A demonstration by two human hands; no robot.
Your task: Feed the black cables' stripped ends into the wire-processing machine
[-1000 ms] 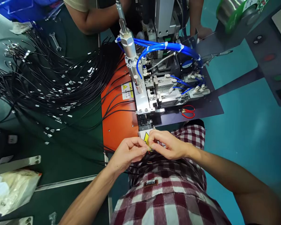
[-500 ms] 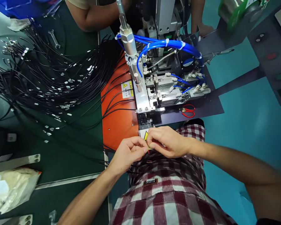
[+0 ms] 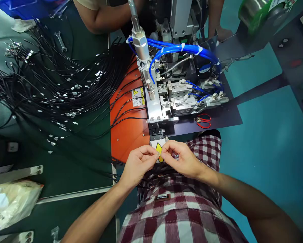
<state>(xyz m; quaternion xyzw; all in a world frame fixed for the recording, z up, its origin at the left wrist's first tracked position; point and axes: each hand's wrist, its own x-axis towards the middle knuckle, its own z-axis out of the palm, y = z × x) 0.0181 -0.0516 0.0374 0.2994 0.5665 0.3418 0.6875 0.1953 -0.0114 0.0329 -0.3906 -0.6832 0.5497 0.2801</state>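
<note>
My left hand (image 3: 141, 162) is closed in a pinch on thin wires, whose tips barely show at its fingertips. Close beside it, my right hand (image 3: 182, 158) also pinches, thumb against forefinger, at the same wire ends; its grip is partly hidden. Both hands are over my lap, in front of a yellow warning label (image 3: 158, 147) on the machine's near end. Just beyond stands the machine's metal clamp head (image 3: 155, 109), with several black cables (image 3: 127, 118) running into its side across an orange plate (image 3: 128, 143).
A large bundle of black cables (image 3: 90, 91) covers the green bench at left, near a wrench (image 3: 60, 41). Red-handled scissors (image 3: 204, 120) lie right of the machine. Blue air hoses (image 3: 184, 48) arch above it. Another person's arm (image 3: 108, 20) is at the back. A solder spool (image 3: 254, 15) hangs upper right.
My right hand has turned and drawn slightly down and away from the left fingertips, uncovering more of the yellow label. The coloured wire ends seen before are now mostly hidden. The view shifted slightly.
</note>
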